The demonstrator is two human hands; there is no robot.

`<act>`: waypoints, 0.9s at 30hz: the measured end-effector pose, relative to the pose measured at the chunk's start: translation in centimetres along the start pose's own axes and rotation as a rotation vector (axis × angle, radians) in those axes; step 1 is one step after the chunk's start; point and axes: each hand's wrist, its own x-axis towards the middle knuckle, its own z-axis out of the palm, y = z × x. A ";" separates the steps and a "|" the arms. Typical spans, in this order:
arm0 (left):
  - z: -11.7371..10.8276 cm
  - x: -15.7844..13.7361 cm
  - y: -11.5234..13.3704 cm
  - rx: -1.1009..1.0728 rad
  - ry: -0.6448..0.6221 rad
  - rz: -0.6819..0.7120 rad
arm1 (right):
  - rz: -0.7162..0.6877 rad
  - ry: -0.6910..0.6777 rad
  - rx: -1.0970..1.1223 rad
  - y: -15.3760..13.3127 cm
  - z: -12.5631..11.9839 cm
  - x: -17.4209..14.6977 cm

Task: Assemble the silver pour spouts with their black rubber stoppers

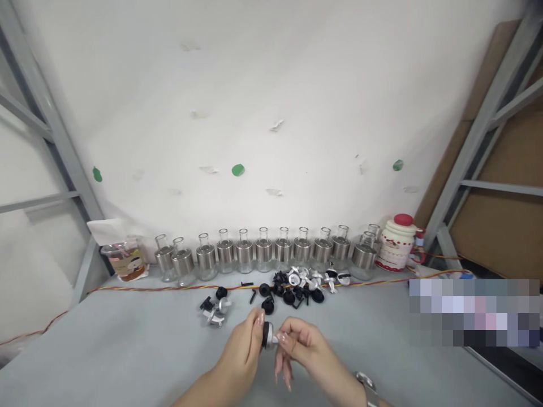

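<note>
In front of me, above the near part of the table, my left hand (244,349) is closed around a black and silver pour-spout cap (268,334). The cap lies sideways, its silver end facing right. My right hand (306,346) pinches the narrow tip of that end between thumb and forefinger, its other fingers hanging loosely. Just beyond the hands is a pile of loose black parts (289,297) and white-silver spout parts (311,278). A smaller group of silver spout parts (213,314) with a few black pieces lies to the left of it.
Several glass bottles with metal sleeves (244,249) stand in a row along the white wall. A plastic cup (125,261) is at the left end, a cream jar with a red lid (396,243) at the right. Twisted wire (139,289) crosses the grey table (139,345).
</note>
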 end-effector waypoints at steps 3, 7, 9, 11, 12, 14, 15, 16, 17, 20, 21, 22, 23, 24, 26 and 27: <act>-0.4 0.1 -0.1 0.254 -0.112 0.186 | 0.123 -0.026 0.224 -0.2 -0.1 0.0; -0.7 0.3 -0.5 0.449 -0.137 0.282 | 0.222 -0.011 0.364 -0.9 -0.1 -0.4; -0.5 0.3 -0.8 0.459 -0.134 0.261 | 0.192 0.019 0.313 -0.8 0.0 -0.3; -0.1 0.2 -1.1 0.398 -0.137 0.210 | 0.141 0.067 0.201 -0.3 0.1 -0.1; 0.1 0.2 -1.2 0.349 -0.135 0.176 | 0.117 0.091 0.128 0.0 0.1 0.0; 0.7 0.0 -1.3 0.235 -0.123 0.096 | 0.061 0.137 -0.057 0.5 0.0 0.0; 1.0 0.0 -1.2 0.167 -0.115 0.046 | 0.021 0.163 -0.180 0.6 -0.1 -0.1; 1.2 -0.1 -1.1 0.085 -0.112 -0.012 | -0.038 0.189 -0.325 0.6 -0.2 -0.2; 1.4 -0.1 -1.0 -0.008 -0.117 -0.077 | -0.121 0.212 -0.489 0.5 -0.3 -0.5; 1.5 0.2 -0.7 -0.287 -0.200 -0.308 | -0.448 0.181 -0.992 -0.4 -0.7 -1.3; 1.4 0.3 -0.6 -0.352 -0.242 -0.382 | -0.540 0.139 -1.123 -0.7 -0.7 -1.6; 1.3 0.5 -0.5 -0.394 -0.281 -0.450 | -0.605 0.098 -1.224 -1.0 -0.8 -1.7; 1.2 0.7 -0.5 -0.415 -0.305 -0.506 | -0.639 0.065 -1.300 -1.2 -0.8 -1.7; 1.1 0.8 -0.5 -0.424 -0.309 -0.545 | -0.647 0.043 -1.356 -1.3 -0.9 -1.7; 1.1 1.1 -0.7 -0.417 -0.272 -0.566 | -0.623 0.043 -1.418 -1.4 -0.9 -1.4; 1.3 1.1 -0.9 -0.410 -0.242 -0.548 | -0.598 0.055 -1.418 -1.3 -0.9 -1.3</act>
